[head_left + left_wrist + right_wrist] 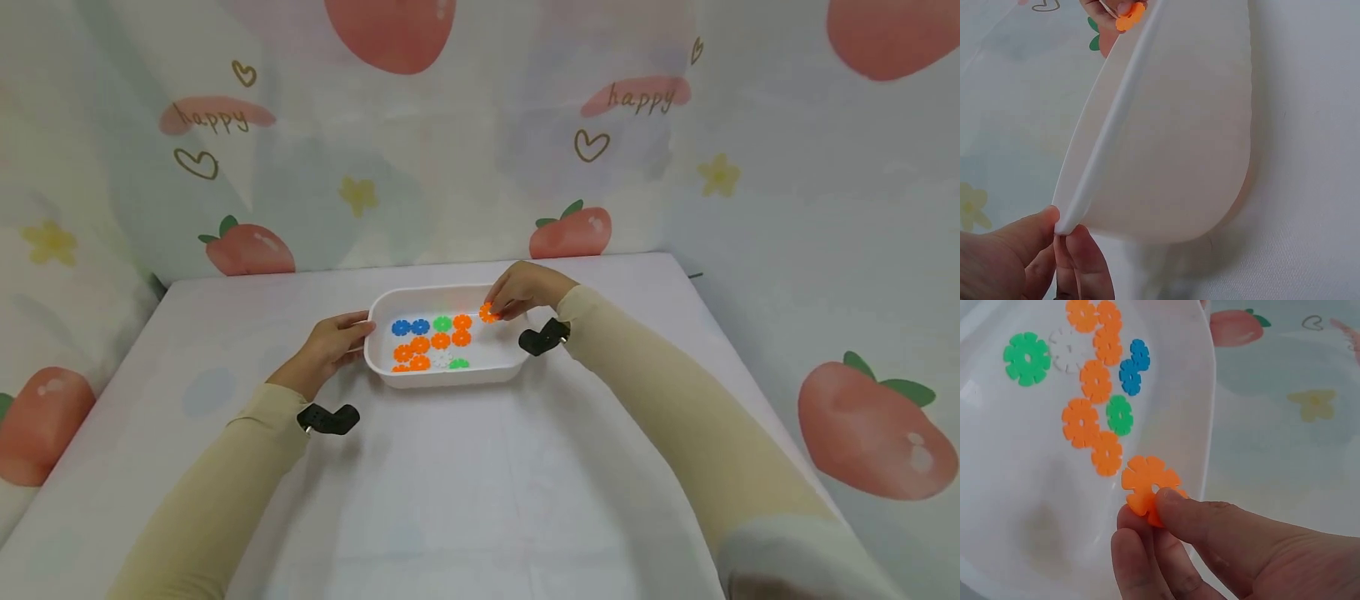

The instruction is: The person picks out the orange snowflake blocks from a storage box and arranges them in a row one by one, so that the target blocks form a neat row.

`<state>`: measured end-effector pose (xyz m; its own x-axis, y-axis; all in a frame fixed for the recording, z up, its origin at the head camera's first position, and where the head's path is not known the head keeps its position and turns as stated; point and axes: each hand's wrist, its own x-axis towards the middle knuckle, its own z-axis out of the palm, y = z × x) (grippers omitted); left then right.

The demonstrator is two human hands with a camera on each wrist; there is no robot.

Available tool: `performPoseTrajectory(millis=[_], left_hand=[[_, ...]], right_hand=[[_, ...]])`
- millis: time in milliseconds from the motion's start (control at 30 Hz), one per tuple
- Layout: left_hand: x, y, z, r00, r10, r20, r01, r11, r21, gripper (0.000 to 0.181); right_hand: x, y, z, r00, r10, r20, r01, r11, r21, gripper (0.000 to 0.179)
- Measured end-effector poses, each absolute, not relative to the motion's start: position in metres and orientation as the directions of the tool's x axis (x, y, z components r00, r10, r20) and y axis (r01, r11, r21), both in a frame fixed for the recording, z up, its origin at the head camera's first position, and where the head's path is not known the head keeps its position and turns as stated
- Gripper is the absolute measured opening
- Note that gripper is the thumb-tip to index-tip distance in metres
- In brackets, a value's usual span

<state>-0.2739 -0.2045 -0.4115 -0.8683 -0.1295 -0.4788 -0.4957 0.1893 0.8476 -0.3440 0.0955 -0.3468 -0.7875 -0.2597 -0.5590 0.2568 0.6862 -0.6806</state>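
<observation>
A white plastic tray (450,379) holds several notched, flower-shaped plastic discs. My left hand (327,348) grips the tray's left rim, with the thumb on top and fingers curled beneath it in the left wrist view. Over the tray's right end, my right hand (527,287) pinches an orange snowflake disc (1147,481) between thumb and fingers. Inside the tray lie orange discs (1080,422), two blue discs (1130,377), green discs (1027,359) and a white disc (1067,349) that blends with the tray floor. Most sit towards the tray's left and middle.
The tray stands on a table with a white cloth (450,483). Behind it hangs a printed backdrop (450,167) with fruit, hearts and stars. Each wrist carries a small black camera mount (328,419).
</observation>
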Motion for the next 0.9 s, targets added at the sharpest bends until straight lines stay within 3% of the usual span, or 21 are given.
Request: performPoseTrajectory(millis=[900], left_hand=[[-0.273,-0.204,-0.408,-0.866,-0.113,-0.487,-0.5,0.18,0.847,0.053]], right_hand=[[-0.356,0.144,-0.333,-0.765,-0.278,-0.581,0.364,0.558,-0.746,0.036]])
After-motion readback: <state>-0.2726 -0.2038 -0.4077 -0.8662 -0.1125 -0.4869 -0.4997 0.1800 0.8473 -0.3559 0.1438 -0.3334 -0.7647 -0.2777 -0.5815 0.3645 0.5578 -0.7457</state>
